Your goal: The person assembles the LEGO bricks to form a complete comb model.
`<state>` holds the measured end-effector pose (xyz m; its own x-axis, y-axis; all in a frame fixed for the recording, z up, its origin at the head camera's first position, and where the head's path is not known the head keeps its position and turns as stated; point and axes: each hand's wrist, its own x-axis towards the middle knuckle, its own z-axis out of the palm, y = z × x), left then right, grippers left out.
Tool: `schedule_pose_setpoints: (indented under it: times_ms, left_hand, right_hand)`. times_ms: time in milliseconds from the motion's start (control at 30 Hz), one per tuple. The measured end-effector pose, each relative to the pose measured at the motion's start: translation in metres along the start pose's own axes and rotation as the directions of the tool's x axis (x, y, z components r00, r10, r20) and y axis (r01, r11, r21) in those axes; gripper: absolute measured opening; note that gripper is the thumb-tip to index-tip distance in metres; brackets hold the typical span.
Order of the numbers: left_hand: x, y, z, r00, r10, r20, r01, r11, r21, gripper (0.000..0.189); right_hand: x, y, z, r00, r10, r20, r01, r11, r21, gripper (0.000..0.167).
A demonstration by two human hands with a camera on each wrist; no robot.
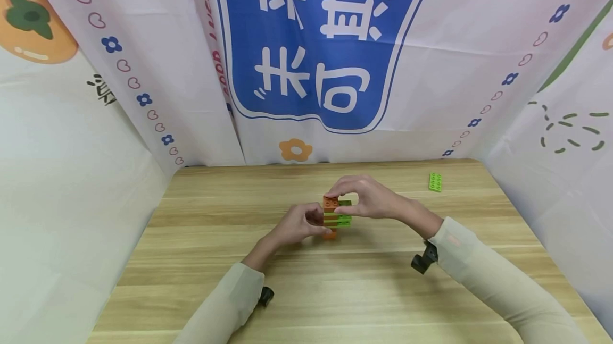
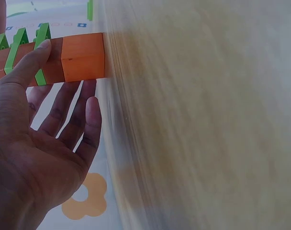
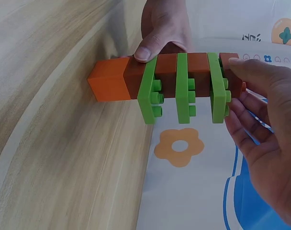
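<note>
A tower of toy building bricks [image 1: 330, 218] stands upright on the wooden table. Its base is an orange block [image 3: 109, 80]; above it brown bricks alternate with thin green plates [image 3: 182, 88] whose studded ends jut out toward the right. My left hand [image 1: 298, 224] holds the tower's lower part, thumb on the near side and fingers behind it. At the top, my right hand [image 1: 369, 198] pinches the uppermost brown brick [image 3: 231, 87] between thumb and fingers. That brick sits right against the highest green plate.
A loose light-green studded brick [image 1: 435, 182] lies near the table's back right. The wooden table [image 1: 383, 291] meets a printed cloth [image 1: 416, 94] at its back edge, with white cloth on both sides. Both wrists carry small black cameras.
</note>
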<state>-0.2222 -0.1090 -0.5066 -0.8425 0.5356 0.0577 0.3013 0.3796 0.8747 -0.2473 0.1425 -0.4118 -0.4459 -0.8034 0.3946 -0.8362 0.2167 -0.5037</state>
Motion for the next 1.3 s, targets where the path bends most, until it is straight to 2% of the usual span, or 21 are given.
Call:
schedule_pose_setpoints:
  times_ms: [267, 500, 767, 1067, 1300]
  left_hand:
    - [0.0003, -0.0005, 0.0005, 1.000, -0.003, -0.004, 0.003, 1.000, -0.002, 0.021]
    - [0.0001, 0.0003, 0.0006, 1.000, -0.002, -0.005, 0.002, 1.000, 0.004, 0.021]
    - [0.0002, 0.0013, -0.0002, 1.000, 0.006, 0.003, -0.006, 1.000, 0.007, 0.020]
    - [0.0001, 0.0010, -0.0020, 1.000, 0.020, -0.008, -0.020, 1.000, 0.018, 0.021]
    - [0.0004, 0.0000, -0.0004, 1.000, 0.022, 0.000, -0.022, 0.999, 0.034, 0.020]
  right_hand:
    - [-0.0001, -0.0014, 0.0019, 0.999, 0.026, -0.022, -0.026, 1.000, 0.009, 0.022]
    - [-0.0002, -0.0002, 0.0035, 0.998, 0.052, -0.027, -0.051, 0.998, 0.020, 0.023]
    - [-0.0002, -0.0008, 0.0042, 0.998, 0.042, -0.036, -0.042, 0.999, 0.012, 0.023]
    - [0.0043, -0.0038, 0.0015, 0.997, 0.071, -0.005, -0.071, 0.997, -0.013, 0.023]
    - [0.0004, -0.0059, 0.0045, 0.997, 0.066, -0.031, -0.066, 0.998, -0.011, 0.024]
